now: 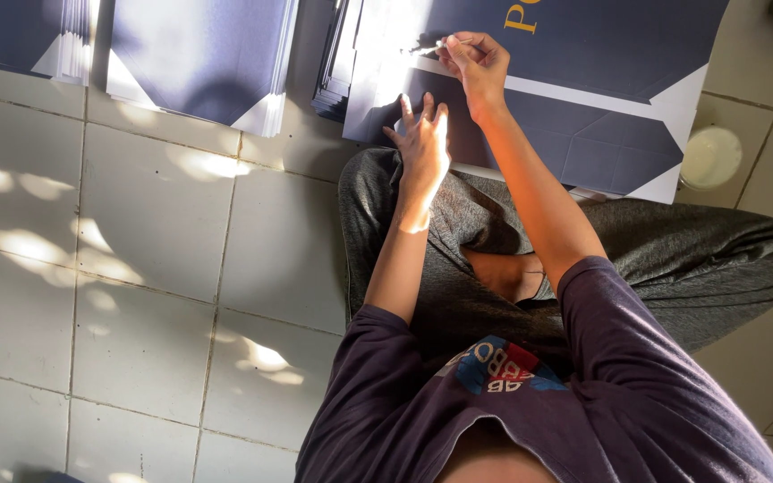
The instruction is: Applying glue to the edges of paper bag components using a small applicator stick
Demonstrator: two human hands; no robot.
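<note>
- You sit cross-legged on a floor [154, 295] of large pale square tiles with dark grout lines, dappled with patches of hard sunlight.
- In front of your knees lies a flat dark navy cardboard sheet [583, 80], matte, die-cut with angled white corner flaps and a thin white strip [583, 97] running across it; gold lettering shows near its top edge.
- Your right hand [474, 61] is over the upper left part of that sheet, fingertips pressed together in a pinch on the end of the white strip; what exactly is between them is too washed out by glare to tell.
- Your left hand [424, 148] hovers just below, at the sheet's near edge, fingers spread and loose, holding nothing.
- To the left, stacks of the same navy sheets [199, 58] rest on the tiles, their thin white edges fanned like pages.
- A small round white lid [710, 157] sits on the floor to the right of the sheet, smooth and shallow.
- Your grey trousers [700, 259] look soft and heathered; your shirt is dark purple with a printed patch.
</note>
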